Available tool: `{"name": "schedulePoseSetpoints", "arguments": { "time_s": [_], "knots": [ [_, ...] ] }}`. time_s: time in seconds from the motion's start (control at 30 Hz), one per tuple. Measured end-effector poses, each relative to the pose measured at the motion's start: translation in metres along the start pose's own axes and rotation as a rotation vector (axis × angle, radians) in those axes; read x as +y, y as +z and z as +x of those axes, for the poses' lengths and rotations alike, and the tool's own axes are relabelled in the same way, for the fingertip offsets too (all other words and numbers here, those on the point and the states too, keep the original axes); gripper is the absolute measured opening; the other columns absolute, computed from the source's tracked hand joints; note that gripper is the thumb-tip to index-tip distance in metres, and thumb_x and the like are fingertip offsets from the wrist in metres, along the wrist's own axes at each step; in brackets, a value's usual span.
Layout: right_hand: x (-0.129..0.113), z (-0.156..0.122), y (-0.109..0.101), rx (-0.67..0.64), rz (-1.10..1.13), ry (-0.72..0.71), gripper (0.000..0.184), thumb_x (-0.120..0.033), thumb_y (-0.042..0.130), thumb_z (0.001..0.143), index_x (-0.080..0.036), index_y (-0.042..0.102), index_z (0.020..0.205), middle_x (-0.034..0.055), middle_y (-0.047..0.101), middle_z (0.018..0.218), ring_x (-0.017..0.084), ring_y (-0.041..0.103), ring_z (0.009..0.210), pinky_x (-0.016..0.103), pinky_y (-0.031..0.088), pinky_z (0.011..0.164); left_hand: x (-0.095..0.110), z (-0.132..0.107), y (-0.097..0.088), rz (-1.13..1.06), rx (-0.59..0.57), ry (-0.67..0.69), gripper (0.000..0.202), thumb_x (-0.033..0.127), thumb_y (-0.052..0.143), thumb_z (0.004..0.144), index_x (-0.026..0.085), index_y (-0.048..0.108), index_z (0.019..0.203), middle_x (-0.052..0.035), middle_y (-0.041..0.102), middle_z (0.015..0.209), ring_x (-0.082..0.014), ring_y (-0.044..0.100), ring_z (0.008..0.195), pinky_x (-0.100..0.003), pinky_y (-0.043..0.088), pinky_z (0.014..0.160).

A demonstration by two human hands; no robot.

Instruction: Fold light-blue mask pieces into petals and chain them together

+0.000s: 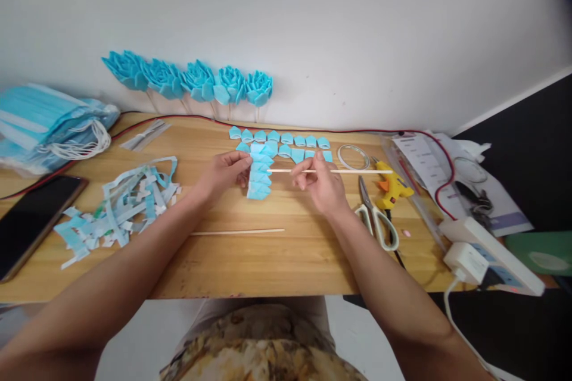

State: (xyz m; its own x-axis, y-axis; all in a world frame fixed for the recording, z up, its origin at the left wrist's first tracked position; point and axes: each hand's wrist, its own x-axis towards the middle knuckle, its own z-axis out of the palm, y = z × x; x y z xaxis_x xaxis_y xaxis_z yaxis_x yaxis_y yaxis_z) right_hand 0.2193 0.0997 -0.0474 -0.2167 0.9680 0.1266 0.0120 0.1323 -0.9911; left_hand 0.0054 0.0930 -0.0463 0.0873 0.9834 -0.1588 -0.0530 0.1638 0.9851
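Between thumb and fingers, my left hand (pixel 227 169) grips a blue strip with a zigzag edge (pixel 259 181), which hangs above the table. My right hand (pixel 320 181) pinches a thin wooden stick (pixel 357 171) held level, its left tip touching or just in front of the strip's zigzag side. Behind both hands lie two rows of small folded blue petals (pixel 286 138); the strip and my fingers hide part of the nearer row. A second wooden stick (pixel 241 231) rests on the table nearer to me, its left end hidden by my left forearm.
Several blue flowers on sticks (pixel 196 80) lean against the wall. Blue and white scraps (pixel 120 202), a phone (pixel 40 220) and blue face masks (pixel 44 119) occupy the left. To the right are scissors (pixel 378 220), a yellow glue gun (pixel 393 184), a wire coil (pixel 353 157) and a power strip (pixel 496 256).
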Motion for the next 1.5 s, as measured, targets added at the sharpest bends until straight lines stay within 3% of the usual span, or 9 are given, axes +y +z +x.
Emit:
{"name": "schedulePoseSetpoints", "arguments": {
  "time_s": [0.6,1.3,1.5],
  "knots": [
    [0.0016,-0.0002,0.0035,-0.078,-0.014,-0.004,0.06,-0.067,0.037,0.088,-0.021,0.073,0.072,0.0,0.054,0.053,0.012,0.051,0.053,0.027,0.044,0.058,0.0007,-0.0024,0.0017,0.011,-0.054,-0.001,0.024,0.038,0.065,0.075,0.014,0.061,0.076,0.0012,0.058,0.06,-0.0089,0.053,0.05,-0.022,0.045,0.051],
    [-0.0029,0.0002,0.0045,-0.102,-0.121,-0.051,0.054,-0.059,0.041,0.091,-0.02,0.073,0.071,0.0,0.059,0.051,0.013,0.056,0.054,0.029,0.045,0.06,0.0001,-0.0032,0.0034,0.059,-0.08,0.002,0.03,0.043,0.065,0.077,0.014,0.06,0.073,0.0008,0.058,0.059,-0.0097,0.054,0.051,-0.023,0.046,0.053],
    [-0.0038,0.0007,0.0042,-0.096,-0.099,-0.048,0.057,-0.062,0.04,0.089,-0.02,0.073,0.071,0.0004,0.059,0.053,0.013,0.055,0.055,0.029,0.045,0.06,0.0019,-0.0054,0.0044,0.018,-0.09,-0.001,0.032,0.043,0.066,0.076,0.013,0.064,0.084,-0.0017,0.063,0.066,-0.0113,0.057,0.054,-0.025,0.048,0.055]
  ]
}}
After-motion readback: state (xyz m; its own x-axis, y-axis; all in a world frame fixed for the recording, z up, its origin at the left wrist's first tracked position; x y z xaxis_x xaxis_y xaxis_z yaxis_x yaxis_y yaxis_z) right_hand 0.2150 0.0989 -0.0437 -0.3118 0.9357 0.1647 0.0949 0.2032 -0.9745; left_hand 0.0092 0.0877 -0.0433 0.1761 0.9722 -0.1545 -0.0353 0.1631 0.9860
